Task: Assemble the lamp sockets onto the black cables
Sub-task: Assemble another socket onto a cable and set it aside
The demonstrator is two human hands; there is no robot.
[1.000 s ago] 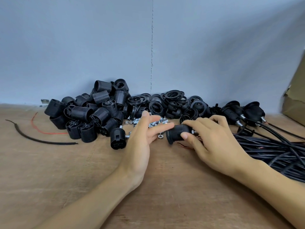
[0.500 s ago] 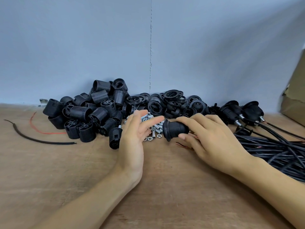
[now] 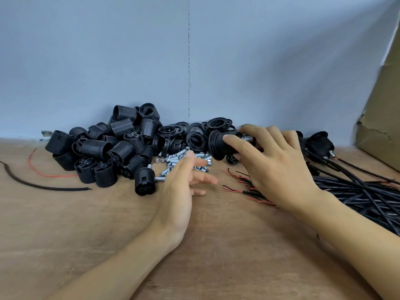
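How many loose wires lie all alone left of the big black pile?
2: a thin red wire curls beside the socket pile, and a black cable piece lies in front of it, nearer the camera. Others may hide under the pile.

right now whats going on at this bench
A person is putting lamp sockets together at a wooden bench. The right hand has its grip round a black socket cap near the loose rings. The left hand is open and holds nothing, fingers spread by the small metal tubes. A pile of socket bodies lies to the left, and the black cables lie bundled on the right.
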